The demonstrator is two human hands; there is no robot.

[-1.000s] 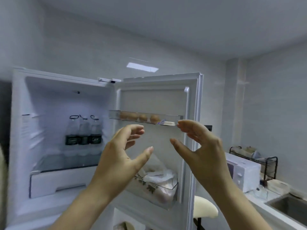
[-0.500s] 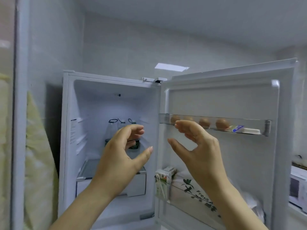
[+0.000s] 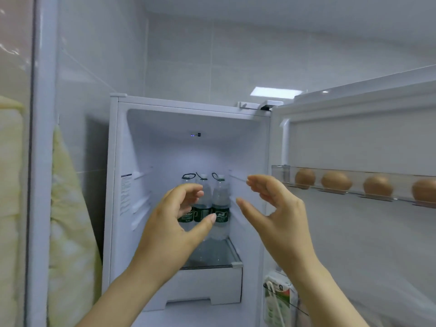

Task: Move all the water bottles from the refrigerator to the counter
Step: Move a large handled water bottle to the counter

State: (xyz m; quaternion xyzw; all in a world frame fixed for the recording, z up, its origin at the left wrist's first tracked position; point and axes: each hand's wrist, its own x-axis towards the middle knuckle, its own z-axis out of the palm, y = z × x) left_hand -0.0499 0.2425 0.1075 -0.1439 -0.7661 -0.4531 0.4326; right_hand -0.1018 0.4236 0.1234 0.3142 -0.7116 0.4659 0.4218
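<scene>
The white refrigerator (image 3: 122, 161) stands open in front of me. Three clear water bottles (image 3: 220, 204) with dark green labels stand side by side at the back of its glass shelf (image 3: 221, 258). My left hand (image 3: 169, 223) is raised in front of the bottles, fingers loosely curved, holding nothing; it hides part of the leftmost bottle. My right hand (image 3: 276, 208) hovers just right of the bottles, also curved and empty. Neither hand touches a bottle.
The open fridge door (image 3: 354, 244) fills the right side, with a rack of brown eggs (image 3: 335, 181) and a carton (image 3: 278, 300) in a lower bin. A white drawer (image 3: 207, 284) sits under the shelf. A pale yellow cloth (image 3: 70, 220) hangs at the left.
The view has swung right-to-left and closer, so the fridge interior and bottles now sit centred behind my hands. Both hands keep the same raised, empty pose.
</scene>
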